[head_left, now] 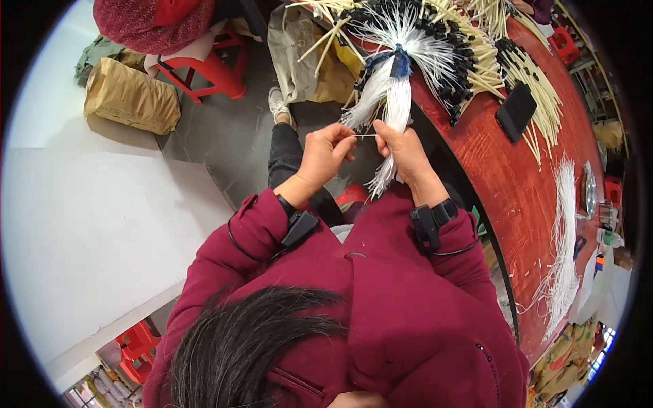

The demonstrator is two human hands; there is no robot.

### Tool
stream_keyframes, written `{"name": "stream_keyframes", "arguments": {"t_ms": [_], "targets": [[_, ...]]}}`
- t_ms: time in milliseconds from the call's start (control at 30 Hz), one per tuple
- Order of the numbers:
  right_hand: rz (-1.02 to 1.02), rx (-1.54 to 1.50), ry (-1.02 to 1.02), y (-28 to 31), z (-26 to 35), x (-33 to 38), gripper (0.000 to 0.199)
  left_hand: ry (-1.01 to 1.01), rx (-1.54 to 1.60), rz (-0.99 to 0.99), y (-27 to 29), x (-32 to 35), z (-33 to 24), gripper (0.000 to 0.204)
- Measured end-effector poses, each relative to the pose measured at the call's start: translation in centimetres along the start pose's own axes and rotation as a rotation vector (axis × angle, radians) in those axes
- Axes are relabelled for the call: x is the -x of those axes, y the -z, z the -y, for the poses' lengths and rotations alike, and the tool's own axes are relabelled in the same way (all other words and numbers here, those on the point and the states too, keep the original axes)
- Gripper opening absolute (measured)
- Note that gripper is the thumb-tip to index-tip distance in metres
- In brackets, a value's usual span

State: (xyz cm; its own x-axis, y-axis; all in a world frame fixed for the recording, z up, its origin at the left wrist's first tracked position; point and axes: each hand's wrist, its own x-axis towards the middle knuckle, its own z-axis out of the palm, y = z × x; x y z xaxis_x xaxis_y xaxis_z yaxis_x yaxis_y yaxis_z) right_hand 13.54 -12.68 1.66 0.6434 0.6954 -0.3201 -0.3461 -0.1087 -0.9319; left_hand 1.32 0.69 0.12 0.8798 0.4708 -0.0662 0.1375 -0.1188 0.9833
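Note:
A thin white cord [365,136] is stretched level between my two hands. My left hand [325,160] pinches its left end between thumb and fingertips, the other fingers curled. My right hand [406,155] is closed, thumb uppermost, at the cord's right end. A thick bundle of white cords [398,102] hangs over the table edge against my right hand, its lower ends showing below that hand. Dark blue cloth [400,64] ties the bundle higher up, where the cords fan out over the table. I cannot tell whether the stretched cord belongs to the bundle.
Cream sticks with black ends [486,68] are heaped on the red table [500,180], beside a black phone [515,111]. Another white cord bundle [563,238] lies farther right. A red stool [216,71], a brown sack [130,96] and a white surface [102,238] are at left.

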Motion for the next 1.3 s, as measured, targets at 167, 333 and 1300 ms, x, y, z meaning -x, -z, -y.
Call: {"name": "stream_keyframes", "arguments": {"t_ms": [167,333,1300], "targets": [[-0.006,-0.012,-0.031,0.0,-0.2,-0.5,0.035,0.153,0.206,0.012,0.5,-0.6,0.6,0.01],[0.027,0.019,0.016,0.8,0.0,-1.0,0.035,0.202,0.357,0.127,1.3,-0.5,0.0,0.009],[0.077,0.031,-0.009,0.7,0.4,-0.5,0.038,0.549,0.812,0.052,3.2,0.4,-2.1,0.021]]}}
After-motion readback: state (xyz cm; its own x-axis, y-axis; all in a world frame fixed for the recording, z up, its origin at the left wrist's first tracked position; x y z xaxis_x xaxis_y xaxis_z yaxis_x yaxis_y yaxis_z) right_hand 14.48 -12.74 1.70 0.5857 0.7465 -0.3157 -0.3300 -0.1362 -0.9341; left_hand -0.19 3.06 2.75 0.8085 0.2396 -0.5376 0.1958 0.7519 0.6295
